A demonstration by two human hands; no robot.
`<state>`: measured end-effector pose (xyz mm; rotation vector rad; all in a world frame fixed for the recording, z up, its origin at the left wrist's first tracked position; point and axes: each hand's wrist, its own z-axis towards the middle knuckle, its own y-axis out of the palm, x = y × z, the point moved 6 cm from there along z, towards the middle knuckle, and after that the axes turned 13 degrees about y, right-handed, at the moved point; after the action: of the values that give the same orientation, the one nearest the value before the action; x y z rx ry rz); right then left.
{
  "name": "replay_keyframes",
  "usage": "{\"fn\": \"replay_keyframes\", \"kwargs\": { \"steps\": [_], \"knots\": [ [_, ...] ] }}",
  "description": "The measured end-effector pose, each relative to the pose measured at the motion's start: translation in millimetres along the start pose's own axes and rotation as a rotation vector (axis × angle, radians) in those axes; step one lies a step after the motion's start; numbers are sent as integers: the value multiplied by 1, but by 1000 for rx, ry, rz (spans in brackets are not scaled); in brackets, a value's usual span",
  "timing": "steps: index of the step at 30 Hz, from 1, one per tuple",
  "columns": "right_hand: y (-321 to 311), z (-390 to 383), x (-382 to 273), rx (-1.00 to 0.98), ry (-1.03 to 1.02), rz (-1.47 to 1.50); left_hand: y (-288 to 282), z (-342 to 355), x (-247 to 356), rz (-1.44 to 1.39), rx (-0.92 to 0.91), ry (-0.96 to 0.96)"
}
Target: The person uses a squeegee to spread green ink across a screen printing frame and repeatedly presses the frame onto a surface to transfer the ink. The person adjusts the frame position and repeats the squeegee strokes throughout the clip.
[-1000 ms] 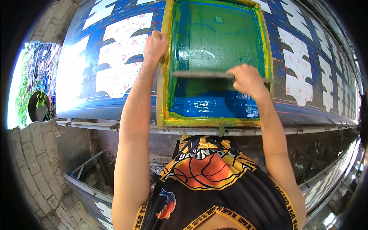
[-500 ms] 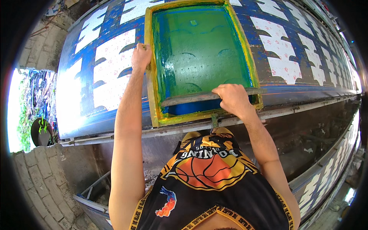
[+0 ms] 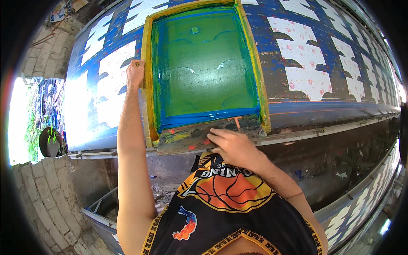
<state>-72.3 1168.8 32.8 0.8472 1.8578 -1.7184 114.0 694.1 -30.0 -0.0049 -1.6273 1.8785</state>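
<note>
A screen-printing frame [image 3: 262, 85] with yellow and green stained wooden sides lies on the long table. Its green mesh [image 3: 199, 91] shows faint curved shapes, and blue ink [image 3: 208, 114] runs along its near end. My left hand [image 3: 135, 73] is closed at the frame's left side; its exact hold is partly hidden. At the near end, my right hand [image 3: 233, 146] grips a wide, paint-smeared squeegee [image 3: 182, 137]. The squeegee leans back toward me over the near rim, broad face up. My right fingers stretch across that face, while the thumb is hidden.
White cut pieces with small red prints [image 3: 304, 59] lie in rows on the blue-stained table [image 3: 289, 112] on both sides of the frame. A metal rail [image 3: 314, 131] edges the table near me. Behind me at the right stands another table [image 3: 361, 199] with white pieces.
The squeegee has tilted from edge-on to broad face up and come nearer to me. My right hand has moved down and its fingers have lengthened over the squeegee. The frame appears farther left.
</note>
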Motion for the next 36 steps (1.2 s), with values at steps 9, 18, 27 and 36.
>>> {"fn": "replay_keyframes", "kwargs": {
  "steps": [9,18,27,36],
  "knots": [
    [-119,12,174,416,537,143,-2,3,-1,12,29,10],
    [-93,27,184,324,582,6,0,1,-7,-10,39,49],
    [-153,14,150,561,317,23,-3,13,-3,-189,-18,-57],
    [-289,-45,307,498,447,112,50,21,202,-189,2,59]
  ]
}}
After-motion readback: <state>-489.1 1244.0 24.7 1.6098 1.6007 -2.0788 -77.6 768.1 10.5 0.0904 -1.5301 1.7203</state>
